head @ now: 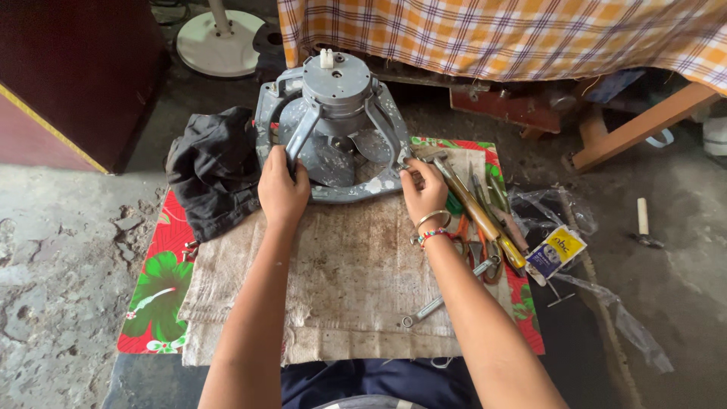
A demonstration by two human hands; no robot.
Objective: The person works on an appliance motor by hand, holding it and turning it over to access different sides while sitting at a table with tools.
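Grey metal fan frame (333, 163) with its round motor housing (337, 83) sits on a stained burlap cloth (333, 280), at the far edge of a red floral mat (163, 295) on a concrete floor. The frame lies directly ahead of the person, flat side down, motor pointing up and away.

The left hand (282, 189) is closed around one of the slanting grey struts at the frame's near left side. The right hand (424, 189) rests on the frame's near right corner, fingers curled against the rim; whether it pinches a small part there cannot be told. Both hands touch the frame, one at either side, with the motor between and beyond them.

Just beside the right wrist lies a row of hand tools (485, 220), including a wooden-handled one, pliers and a spanner (433, 307). A crumpled black cloth (212, 170) lies left of the frame, near the left hand. A checked cloth (515, 30) hangs across the top.
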